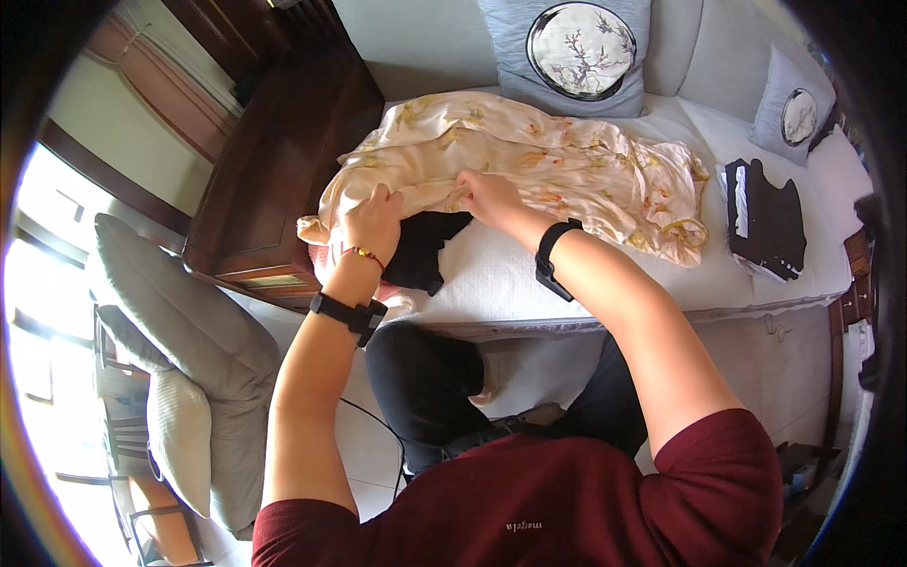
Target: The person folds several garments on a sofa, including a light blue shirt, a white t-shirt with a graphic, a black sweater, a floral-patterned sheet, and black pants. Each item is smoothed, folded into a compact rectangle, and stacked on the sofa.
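A cream floral garment (496, 149) lies spread lengthwise over the white sofa seat (510, 283). My left hand (374, 221) grips its near edge toward the left end, fingers curled into the fabric. Farther right along the same edge, my right hand (489, 198) pinches the cloth between thumb and fingers. Black cloth (421, 251) lies partly under the floral garment, between my hands and nearer to me. Some pink-red cloth (319, 259) shows beside my left wrist. At the garment's right end, yellow-green trim (686, 230) forms a loop.
A folded stack of dark clothing (769, 220) rests on the seat at the right. Grey cushions with round printed panels (582, 53) lean on the backrest. A dark wooden cabinet (276, 163) borders the seat's left end. Grey cushions (191, 319) stand at lower left.
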A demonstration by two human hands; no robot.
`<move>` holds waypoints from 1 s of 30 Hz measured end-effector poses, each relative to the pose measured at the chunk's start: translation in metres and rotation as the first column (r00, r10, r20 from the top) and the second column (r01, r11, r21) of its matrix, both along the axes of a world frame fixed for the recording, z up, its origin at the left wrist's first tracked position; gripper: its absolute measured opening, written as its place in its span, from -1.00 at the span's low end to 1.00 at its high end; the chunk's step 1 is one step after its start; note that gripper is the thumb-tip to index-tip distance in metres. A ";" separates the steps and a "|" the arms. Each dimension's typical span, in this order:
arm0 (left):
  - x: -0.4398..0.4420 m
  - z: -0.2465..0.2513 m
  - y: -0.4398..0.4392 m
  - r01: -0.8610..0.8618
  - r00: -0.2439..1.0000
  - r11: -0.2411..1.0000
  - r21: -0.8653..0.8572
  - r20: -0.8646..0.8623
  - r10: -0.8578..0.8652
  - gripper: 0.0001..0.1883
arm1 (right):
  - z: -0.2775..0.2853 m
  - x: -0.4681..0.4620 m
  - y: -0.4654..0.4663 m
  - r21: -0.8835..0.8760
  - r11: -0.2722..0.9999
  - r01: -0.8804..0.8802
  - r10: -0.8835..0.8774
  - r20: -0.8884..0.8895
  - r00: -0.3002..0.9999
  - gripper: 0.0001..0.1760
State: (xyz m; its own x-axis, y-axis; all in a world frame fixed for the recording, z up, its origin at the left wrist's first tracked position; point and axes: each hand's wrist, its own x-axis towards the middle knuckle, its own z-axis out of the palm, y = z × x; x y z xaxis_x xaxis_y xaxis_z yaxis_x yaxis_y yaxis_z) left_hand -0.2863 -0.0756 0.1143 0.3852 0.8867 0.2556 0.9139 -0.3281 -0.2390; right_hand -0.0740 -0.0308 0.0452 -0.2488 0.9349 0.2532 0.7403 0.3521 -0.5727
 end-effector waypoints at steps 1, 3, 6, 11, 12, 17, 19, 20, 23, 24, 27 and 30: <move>-0.005 0.003 -0.002 -0.026 0.999 1.000 -0.005 -0.019 0.026 -0.87 | 0.001 -0.006 0.002 -0.009 1.000 0.009 -0.009 -0.002 1.000 -0.72; -0.018 0.007 -0.005 -0.074 0.996 0.997 -0.004 -0.041 0.073 -0.89 | 0.001 -0.016 0.005 -0.041 0.999 0.005 -0.007 -0.041 0.999 -0.70; -0.035 0.011 -0.005 -0.086 0.991 0.996 -0.032 -0.103 0.083 -0.89 | -0.002 -0.028 0.007 -0.074 0.997 -0.015 0.011 -0.062 0.998 -0.69; -0.054 0.029 0.012 -0.209 0.977 0.977 -0.042 -0.055 0.207 -0.83 | 0.000 -0.043 0.014 -0.022 1.000 -0.009 0.008 -0.040 0.999 -0.73; -0.057 0.035 0.015 -0.189 0.982 0.982 0.009 0.011 0.189 -0.84 | 0.002 -0.045 0.015 -0.049 0.999 0.007 -0.010 -0.050 0.999 -0.75; -0.056 0.062 0.038 -0.186 0.968 0.982 -0.016 0.167 0.186 -0.86 | 0.009 -0.049 0.013 0.089 0.996 0.000 0.008 -0.093 0.996 -0.76; -0.049 0.069 0.048 -0.164 0.973 0.987 0.008 0.163 0.160 -0.87 | 0.011 -0.048 0.016 0.137 0.990 -0.029 0.036 -0.049 0.998 -0.75; -0.044 0.072 0.054 -0.154 0.977 0.987 0.036 0.152 0.147 -0.88 | 0.011 -0.048 0.019 0.174 0.985 0.005 0.011 -0.092 0.996 -0.76; -0.033 0.079 0.070 -0.135 0.984 0.989 0.063 0.123 0.126 -0.89 | 0.014 -0.044 0.037 0.266 0.957 0.118 -0.063 -0.204 0.977 -0.78; -0.031 0.080 0.076 -0.118 0.988 0.990 0.074 0.113 0.110 -0.89 | 0.015 -0.042 0.044 0.262 0.953 0.149 -0.093 -0.216 0.972 -0.79; -0.028 0.079 0.099 -0.135 0.990 0.990 0.044 0.046 0.133 -0.83 | 0.016 -0.033 0.062 0.199 0.962 0.188 -0.135 -0.253 0.958 -0.83; -0.032 0.067 0.126 -0.141 0.990 0.990 0.022 0.002 0.141 -0.79 | 0.014 -0.030 0.075 0.138 0.972 0.193 -0.151 -0.265 0.952 -0.79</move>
